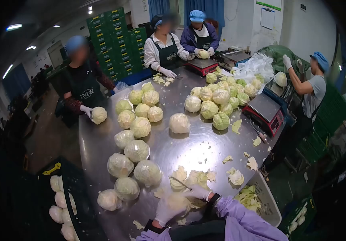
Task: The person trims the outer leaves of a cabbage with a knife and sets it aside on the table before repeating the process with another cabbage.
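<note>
At the near edge of the metal table (165,148), my left hand (165,211), in a white glove, grips a pale cabbage (177,202) that is partly blurred and covered by the hands. My right hand (199,192), also gloved, is closed on a knife (180,183); its thin blade points up and left past the cabbage, and the handle is hidden in the fist. Loose cabbage leaves (200,179) lie just beyond both hands. Left of my left hand stand wrapped cabbages (127,188) in a group.
A white basket (270,201) of leaf scraps sits at my right. A dark crate (66,188) of cabbages stands at lower left. More cabbages (220,96) are heaped at the far right, near a red scale (266,107). Several co-workers in aprons stand around the table.
</note>
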Demonstrator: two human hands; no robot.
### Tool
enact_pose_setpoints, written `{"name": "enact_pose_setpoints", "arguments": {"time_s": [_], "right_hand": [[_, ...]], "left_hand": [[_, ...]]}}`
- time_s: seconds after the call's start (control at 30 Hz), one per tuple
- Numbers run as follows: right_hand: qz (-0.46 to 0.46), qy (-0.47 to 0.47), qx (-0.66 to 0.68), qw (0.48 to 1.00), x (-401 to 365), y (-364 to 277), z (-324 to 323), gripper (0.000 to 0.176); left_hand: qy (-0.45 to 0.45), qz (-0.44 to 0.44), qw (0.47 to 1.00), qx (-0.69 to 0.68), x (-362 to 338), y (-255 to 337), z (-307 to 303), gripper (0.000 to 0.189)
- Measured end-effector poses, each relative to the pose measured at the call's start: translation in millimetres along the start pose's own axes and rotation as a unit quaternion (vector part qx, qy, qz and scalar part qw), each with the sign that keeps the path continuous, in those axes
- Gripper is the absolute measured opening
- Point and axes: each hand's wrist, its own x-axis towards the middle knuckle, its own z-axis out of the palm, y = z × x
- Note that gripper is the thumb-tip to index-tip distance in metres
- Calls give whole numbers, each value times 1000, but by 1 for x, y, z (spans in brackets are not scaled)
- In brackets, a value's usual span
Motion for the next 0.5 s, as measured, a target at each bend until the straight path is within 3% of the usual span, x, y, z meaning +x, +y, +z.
{"name": "enact_pose_setpoints", "arguments": {"time_s": [0.07, 0.1, 0.17, 0.2, 0.27, 0.37, 0.4, 0.43, 0.47, 0.5], "right_hand": [[-31, 24, -10, 999, -1, -3, -1, 48], [-28, 14, -42, 999, 0, -4, -3, 46], [-23, 4, -73, 997, 1, -9, -2, 44], [-25, 11, -132, 991, 4, -10, -3, 44], [-27, 20, -190, 981, 9, -6, -1, 43], [-45, 28, -175, 983, 14, -4, 2, 48], [-42, 42, -184, 981, 14, -5, 5, 45], [-38, 55, -193, 979, 13, -11, 5, 43], [-37, 58, -194, 979, 12, -16, 3, 43], [-25, 48, -203, 978, 9, -21, 1, 40]], "left_hand": [[-1, 4, 1000, -6, 2, 9, 0, 94], [58, 71, 996, 4, 3, 15, 0, 72], [113, 139, 984, 15, 1, 15, 1, 50], [56, 74, 995, 25, 3, 5, 1, 69], [-2, 12, 999, 37, 5, 11, -2, 89], [-36, -8, 998, -54, 6, 39, -9, 89], [18, 41, 998, -48, 6, 54, -10, 59], [44, 67, 996, -47, 6, 58, -9, 44], [70, 92, 992, -44, 7, 62, -8, 31], [65, 91, 991, -70, 7, 59, -7, 32]]}}
